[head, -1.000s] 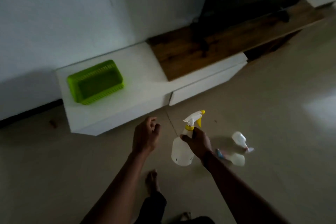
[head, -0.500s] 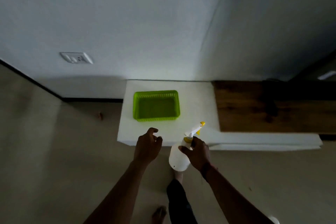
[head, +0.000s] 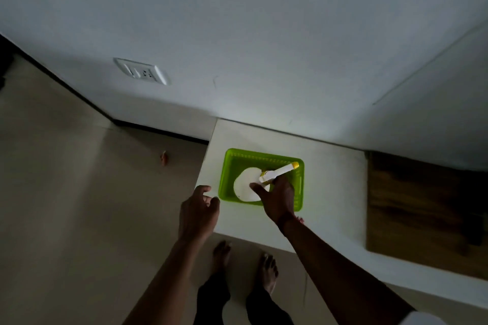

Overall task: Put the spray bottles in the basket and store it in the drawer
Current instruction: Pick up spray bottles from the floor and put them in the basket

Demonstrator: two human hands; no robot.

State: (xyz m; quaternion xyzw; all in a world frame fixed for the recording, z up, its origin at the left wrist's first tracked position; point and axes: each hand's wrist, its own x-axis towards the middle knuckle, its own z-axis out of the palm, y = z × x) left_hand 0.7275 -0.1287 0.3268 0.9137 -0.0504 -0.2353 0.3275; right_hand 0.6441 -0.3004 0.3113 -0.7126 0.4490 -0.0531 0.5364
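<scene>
A bright green plastic basket [head: 298, 190] stands on the white low cabinet [head: 327, 187]. Inside the basket a clear spray bottle [head: 247, 185] with a white and yellow trigger head is held upright. My right hand [head: 277, 196] grips its neck from above. My left hand [head: 196, 212] hovers at the cabinet's left front corner, just left of the basket, fingers loosely curled and holding nothing. No other spray bottle is in view. No drawer front shows from this angle.
The white wall rises right behind the cabinet, with a socket plate [head: 141, 71] at the left. A dark wooden top [head: 422, 203] adjoins the cabinet on the right. My bare feet [head: 245, 261] stand on the beige floor against the cabinet front. A small orange scrap [head: 164, 158] lies on the floor.
I have stepped up to the cabinet and my right hand has carried the spray bottle forward into the basket. My left hand has moved up beside the basket's left edge.
</scene>
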